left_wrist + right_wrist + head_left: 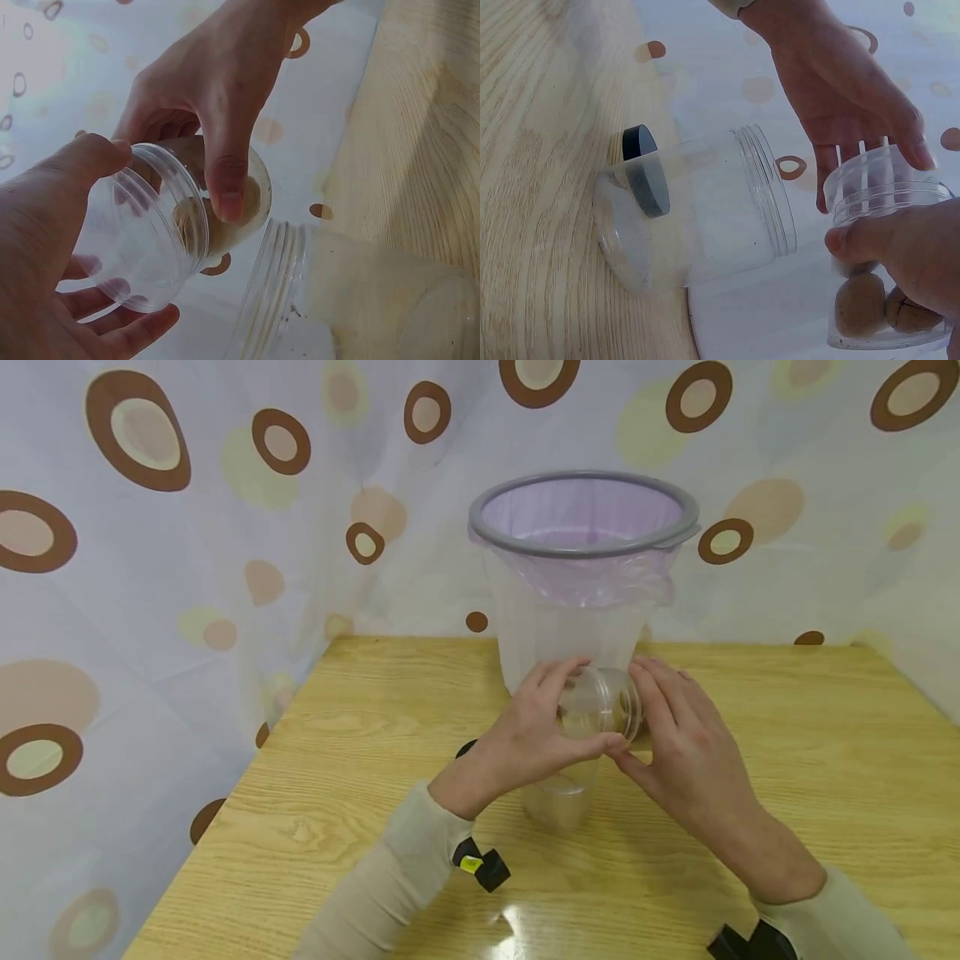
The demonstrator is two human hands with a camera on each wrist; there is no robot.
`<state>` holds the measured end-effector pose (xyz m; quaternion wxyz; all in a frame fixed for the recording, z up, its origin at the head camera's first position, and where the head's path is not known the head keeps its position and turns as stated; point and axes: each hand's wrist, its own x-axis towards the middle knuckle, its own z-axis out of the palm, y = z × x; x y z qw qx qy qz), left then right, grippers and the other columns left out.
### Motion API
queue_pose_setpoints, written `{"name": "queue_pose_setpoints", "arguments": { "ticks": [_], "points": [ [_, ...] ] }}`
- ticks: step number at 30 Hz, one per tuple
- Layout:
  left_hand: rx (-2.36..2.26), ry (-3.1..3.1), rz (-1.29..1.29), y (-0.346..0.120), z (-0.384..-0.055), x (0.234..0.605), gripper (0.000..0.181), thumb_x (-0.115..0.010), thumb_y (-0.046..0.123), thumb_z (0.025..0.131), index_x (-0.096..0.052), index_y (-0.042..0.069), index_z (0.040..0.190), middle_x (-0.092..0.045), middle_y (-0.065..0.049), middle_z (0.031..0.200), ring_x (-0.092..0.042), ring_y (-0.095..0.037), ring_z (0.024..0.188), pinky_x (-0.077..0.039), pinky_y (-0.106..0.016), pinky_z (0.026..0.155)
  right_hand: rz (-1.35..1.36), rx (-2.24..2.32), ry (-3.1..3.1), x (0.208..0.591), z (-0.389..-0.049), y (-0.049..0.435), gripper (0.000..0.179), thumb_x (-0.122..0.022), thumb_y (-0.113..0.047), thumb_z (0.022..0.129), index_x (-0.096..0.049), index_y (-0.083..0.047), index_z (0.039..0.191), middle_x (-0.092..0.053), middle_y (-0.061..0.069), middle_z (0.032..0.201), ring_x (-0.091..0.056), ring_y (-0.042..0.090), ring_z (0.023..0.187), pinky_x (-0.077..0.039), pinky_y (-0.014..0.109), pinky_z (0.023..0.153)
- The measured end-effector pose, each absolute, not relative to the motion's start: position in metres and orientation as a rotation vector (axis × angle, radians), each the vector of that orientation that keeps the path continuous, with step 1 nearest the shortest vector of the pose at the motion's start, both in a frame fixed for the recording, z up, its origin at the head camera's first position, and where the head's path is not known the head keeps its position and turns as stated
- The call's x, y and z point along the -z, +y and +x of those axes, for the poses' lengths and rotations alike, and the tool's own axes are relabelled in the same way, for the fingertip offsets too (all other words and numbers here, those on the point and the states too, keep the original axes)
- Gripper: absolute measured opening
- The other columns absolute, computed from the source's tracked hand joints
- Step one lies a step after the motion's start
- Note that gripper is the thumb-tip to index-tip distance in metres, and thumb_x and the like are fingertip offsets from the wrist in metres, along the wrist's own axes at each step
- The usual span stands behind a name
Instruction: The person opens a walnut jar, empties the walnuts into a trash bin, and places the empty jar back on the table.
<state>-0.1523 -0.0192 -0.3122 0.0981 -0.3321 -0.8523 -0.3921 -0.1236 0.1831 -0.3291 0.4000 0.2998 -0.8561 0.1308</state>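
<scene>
My left hand (528,718) holds a small clear plastic cup (124,240) on its side, fingers and thumb curved around it. My right hand (686,739) grips a clear jar (855,339) whose ridged mouth meets the cup's rim. Several round brown nuts that look like walnuts (861,304) lie inside this jar; one has a dark crack line. Beneath both hands a taller clear jar (558,806) stands uncapped on the table, its threaded mouth (769,191) facing up. Behind it a black lid (636,142) rests on the wood, mostly hidden by my left wrist in the head view.
A pale bin (562,631) with a grey rim and lilac bag stands just beyond my hands. The wooden table (360,727) reaches back to a curtain (225,527) patterned with brown circles. Black wrist cameras (491,870) hang below my sleeves.
</scene>
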Motion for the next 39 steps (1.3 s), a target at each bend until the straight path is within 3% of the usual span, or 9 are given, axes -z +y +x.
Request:
{"name": "queue_pose_setpoints", "arguments": {
  "ticks": [7, 16, 23, 30, 39],
  "points": [
    [1.272, -2.492, -0.958, -0.041, -0.155, 0.31, 0.082, -0.079, 0.033, 0.084, -0.037, 0.008, 0.15, -0.049, -0.009, 0.137, -0.053, -0.018, 0.117, -0.053, -0.025, 0.088, 0.741, -0.366, -2.149, 0.328, -0.124, 0.182, 0.106, -0.098, -0.008, 0.048, -0.047, 0.009, 0.138, -0.055, 0.028, 0.132, -0.053, 0.043, 0.12, -0.039, 0.054, 0.11],
    [1.396, -2.463, -0.8, -0.083, -0.16, 0.305, 0.076, -0.079, 0.024, 0.084, -0.041, 0.009, 0.149, -0.056, -0.007, 0.129, -0.057, -0.02, 0.116, -0.056, -0.029, 0.088, 0.736, -0.397, -2.158, 0.329, -0.125, 0.187, 0.106, -0.098, -0.009, 0.049, -0.046, 0.008, 0.14, -0.055, 0.028, 0.132, -0.051, 0.043, 0.122, -0.035, 0.049, 0.114],
    [1.409, -2.485, -0.684, -0.114, -0.164, 0.311, 0.072, -0.076, 0.03, 0.087, -0.042, 0.014, 0.149, -0.056, -0.005, 0.128, -0.056, -0.024, 0.118, -0.056, -0.035, 0.09, 0.73, -0.415, -2.145, 0.329, -0.126, 0.191, 0.106, -0.098, -0.007, 0.049, -0.046, 0.01, 0.139, -0.054, 0.029, 0.131, -0.051, 0.044, 0.12, -0.037, 0.046, 0.111],
    [1.25, -2.677, -0.53, -0.134, -0.175, 0.324, 0.08, -0.066, 0.045, 0.092, -0.029, 0.015, 0.157, -0.048, -0.009, 0.146, -0.052, -0.03, 0.127, -0.052, -0.044, 0.096, 0.711, -0.418, -2.141, 0.327, -0.127, 0.192, 0.107, -0.097, -0.006, 0.049, -0.044, 0.009, 0.141, -0.055, 0.03, 0.131, -0.051, 0.046, 0.121, -0.037, 0.048, 0.112],
    [1.023, -2.871, -0.384, -0.151, -0.195, 0.349, 0.084, -0.059, 0.056, 0.094, -0.026, 0.012, 0.158, -0.036, -0.017, 0.156, -0.047, -0.037, 0.135, -0.039, -0.052, 0.111, 0.705, -0.433, -2.151, 0.326, -0.129, 0.195, 0.105, -0.096, -0.006, 0.051, -0.044, 0.008, 0.141, -0.054, 0.029, 0.132, -0.05, 0.045, 0.123, -0.037, 0.047, 0.112]
  ]
}}
